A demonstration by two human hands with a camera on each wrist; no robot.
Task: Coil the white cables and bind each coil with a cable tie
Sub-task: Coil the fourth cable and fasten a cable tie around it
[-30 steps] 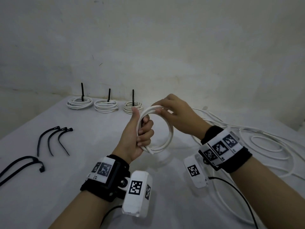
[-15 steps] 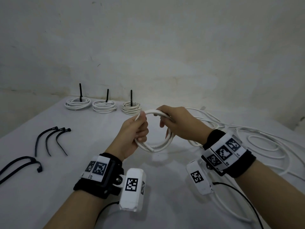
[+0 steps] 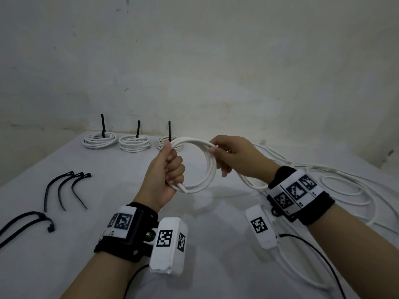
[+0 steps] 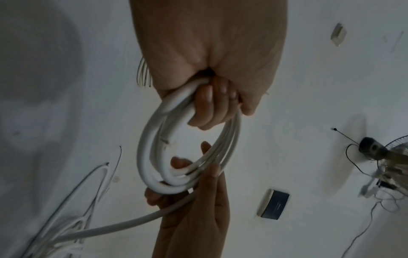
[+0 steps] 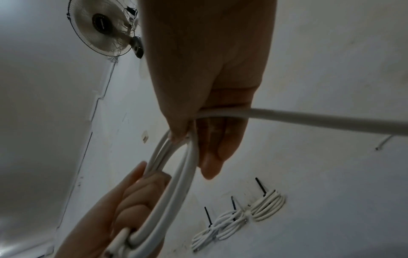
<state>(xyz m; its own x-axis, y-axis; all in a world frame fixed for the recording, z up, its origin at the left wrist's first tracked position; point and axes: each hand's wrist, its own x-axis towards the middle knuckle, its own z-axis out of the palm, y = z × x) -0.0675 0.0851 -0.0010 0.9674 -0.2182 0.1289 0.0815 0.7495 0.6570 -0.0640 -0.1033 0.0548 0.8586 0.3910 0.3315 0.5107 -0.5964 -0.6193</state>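
A partly wound coil of white cable (image 3: 200, 186) hangs above the white table. My left hand (image 3: 174, 169) grips the coil's left side in a fist, thumb up, with the cable's cut end poking out below it. On the coil's right side my right hand (image 3: 218, 160) holds the strands between thumb and curled fingers. The left wrist view shows the coil (image 4: 150, 148) running from my left hand (image 4: 212, 104) to the right hand's fingers (image 4: 194, 200). In the right wrist view the unwound cable (image 5: 331, 118) leaves my right hand (image 5: 209, 132) sideways.
Loose white cable (image 3: 345, 190) sprawls over the table's right side. Three bound coils (image 3: 135, 144) with upright black tie tails stand along the back edge by the wall. Several loose black cable ties (image 3: 64, 188) lie on the left, more (image 3: 26, 223) near the left edge.
My right hand has slid from the coil's top round to its right side, drawing cable along. The left hand has kept its grip, and the coil has turned more face-on to the head camera.
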